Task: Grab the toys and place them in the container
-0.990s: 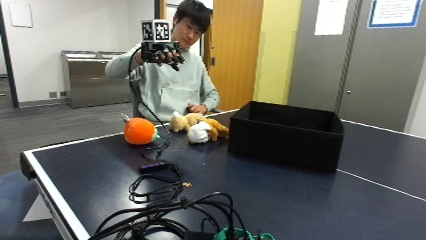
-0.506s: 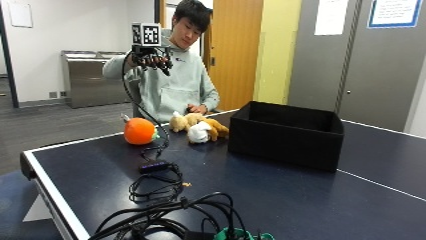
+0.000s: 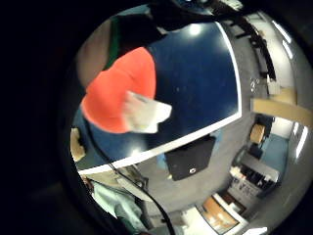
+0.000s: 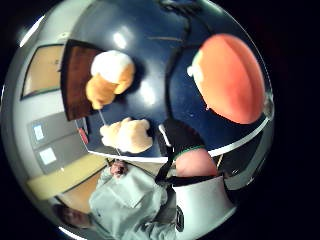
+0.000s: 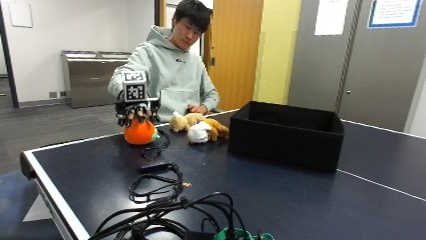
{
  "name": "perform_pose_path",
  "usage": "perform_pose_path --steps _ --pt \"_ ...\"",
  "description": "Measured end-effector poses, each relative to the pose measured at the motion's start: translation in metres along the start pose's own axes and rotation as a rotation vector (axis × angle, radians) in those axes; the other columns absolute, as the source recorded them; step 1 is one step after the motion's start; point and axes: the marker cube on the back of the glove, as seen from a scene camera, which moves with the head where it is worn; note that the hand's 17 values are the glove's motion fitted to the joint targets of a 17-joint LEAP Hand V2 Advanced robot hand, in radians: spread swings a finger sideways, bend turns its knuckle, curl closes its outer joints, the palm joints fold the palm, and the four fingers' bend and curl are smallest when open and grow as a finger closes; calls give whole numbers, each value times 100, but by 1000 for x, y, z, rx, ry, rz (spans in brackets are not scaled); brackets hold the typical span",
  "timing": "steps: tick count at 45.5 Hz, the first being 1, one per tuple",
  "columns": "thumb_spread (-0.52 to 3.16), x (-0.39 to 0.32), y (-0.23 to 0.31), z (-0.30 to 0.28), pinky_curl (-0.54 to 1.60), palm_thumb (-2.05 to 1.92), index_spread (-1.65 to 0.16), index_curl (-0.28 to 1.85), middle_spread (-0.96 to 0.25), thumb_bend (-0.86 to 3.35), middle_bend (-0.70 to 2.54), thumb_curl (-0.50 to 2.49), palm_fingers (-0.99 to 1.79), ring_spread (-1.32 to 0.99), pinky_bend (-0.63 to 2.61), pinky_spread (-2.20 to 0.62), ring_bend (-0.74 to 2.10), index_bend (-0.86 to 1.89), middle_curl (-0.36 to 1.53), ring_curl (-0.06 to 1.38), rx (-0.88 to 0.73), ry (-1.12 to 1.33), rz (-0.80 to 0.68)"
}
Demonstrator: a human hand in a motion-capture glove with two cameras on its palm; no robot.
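Dark blue table [image 5: 279,195] held my gloved right hand [image 5: 136,111], fingers spread over the round orange plush toy [image 5: 140,132], left of frame; grasping came next.

Your right hand [image 5: 136,114] wears black. Under it sits a bright orange toy [image 5: 140,132] with a white tag [image 3: 144,112] and a touch of green at its side. Beside it you have a tan plush [image 5: 192,120] and a white-and-golden plush [image 5: 203,131]. The container [image 5: 286,133] is black, the desk [image 5: 299,190] dark navy with a white edge line, and the cables [image 5: 160,180] on it black.
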Motion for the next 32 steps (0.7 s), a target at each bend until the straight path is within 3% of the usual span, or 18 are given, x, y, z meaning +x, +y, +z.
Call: perform_pose_path --steps 2,4,8,12,15,18,23,32 --pt "135 4 9 15 34 15 -28 24 1 11 8 27 -25 3 90 5 14 15 19 12 -173 14 -9" --pt "132 6 8 24 35 14 -29 24 1 10 7 27 -23 4 94 6 16 13 18 13 -221 46 1" --pt "129 9 7 33 40 24 -30 21 1 13 4 30 -6 5 112 4 34 7 15 18 -122 158 14" --pt "130 7 3 33 38 41 -31 18 -2 20 13 35 34 -2 116 -11 73 8 14 25 -16 187 -14" --pt "134 2 1 26 37 50 -31 17 -7 26 22 39 63 -11 116 -21 90 11 16 29 -31 182 -54" --pt "118 -9 0 13 38 63 -32 18 -12 28 37 46 84 -20 113 -27 96 16 22 34 -151 140 -110" --pt "98 -36 5 -18 38 69 -33 20 -18 26 48 53 97 -27 107 -32 102 19 27 39 -310 89 -255" --pt "73 -140 34 -103 40 72 -37 26 -25 23 63 63 105 -32 100 -36 106 24 35 44 -308 53 -466"
